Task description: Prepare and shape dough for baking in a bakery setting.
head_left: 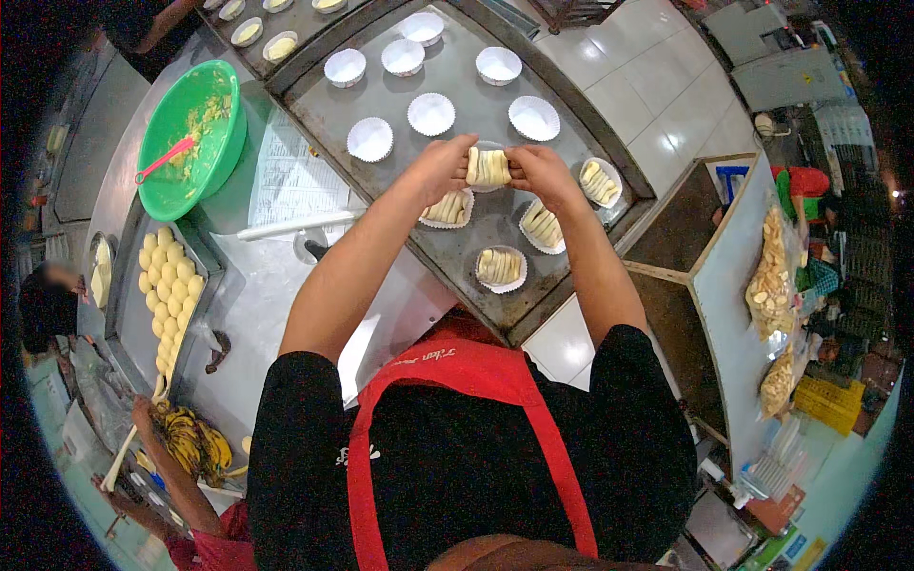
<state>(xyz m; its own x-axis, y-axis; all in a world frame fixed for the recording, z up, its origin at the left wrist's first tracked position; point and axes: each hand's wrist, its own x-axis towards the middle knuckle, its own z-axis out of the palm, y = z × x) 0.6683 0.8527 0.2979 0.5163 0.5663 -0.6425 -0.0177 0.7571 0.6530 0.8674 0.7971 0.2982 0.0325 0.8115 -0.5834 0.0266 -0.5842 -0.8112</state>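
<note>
Between my two hands is a pale, unbaked dough roll (488,168) with slashed strips across its top. My left hand (444,169) pinches its left end, and my right hand (546,178) grips the right end. Just behind and beneath it shows the rim of a white paper baking cup (490,147). All this is over a large dark metal baking tray (362,207). Nearer me, several similar rolls sit in paper cups, one of them a roll (500,267) close to the tray's near corner. Farther off stand several unfilled paper cups (431,114).
At left, a green bowl (224,143) holds yellow filling and a pink spatula (171,155). Beside it lie papers (297,171), a white rolling pin (300,225) and a tray of dough balls (164,285). Another person's arm (181,466) is near bananas (195,443). A cabinet (709,285) stands right.
</note>
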